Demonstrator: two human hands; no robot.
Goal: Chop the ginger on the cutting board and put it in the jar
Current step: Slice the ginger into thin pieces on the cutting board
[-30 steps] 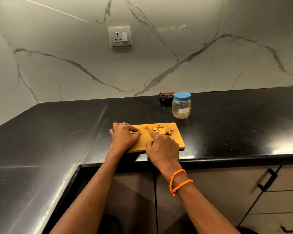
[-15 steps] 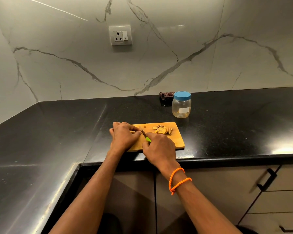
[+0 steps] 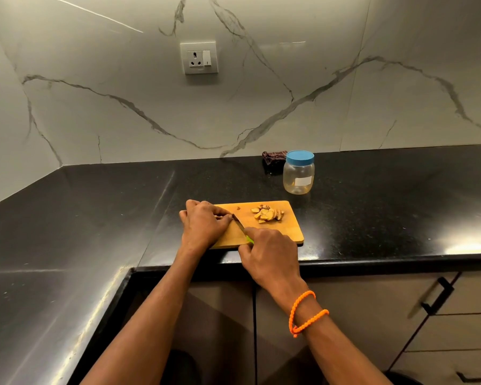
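Polished black stone is forming the L-shaped countertop (image 3: 372, 212), speckled and glossy, backed by a grey-veined marble wall (image 3: 122, 107) that is carrying a white socket plate (image 3: 198, 58). Near the front edge of the counter a rectangular wooden cutting board (image 3: 292, 232) with rounded corners is lying flat, its smooth orange-brown face partly bare toward its right end. On the board's far right part a small heap of sliced ginger (image 3: 267, 214) is sitting, pale yellow with brown rims. The left hand (image 3: 203, 225) is curling over the board's left part, fingertips pinching something hidden beneath them. The right hand (image 3: 270, 255) is gripping a knife (image 3: 240, 225) by its green handle, the dark blade angling up toward the left fingertips. Beyond the board's far right corner, apart from it, a round clear plastic jar (image 3: 298, 176) with a blue lid is standing upright, bearing a blank white label. Behind the jar a dark crumpled cloth (image 3: 272, 157) is lying against the wall. Below the board, flat brown cabinet doors (image 3: 345, 315) with black handles are showing.
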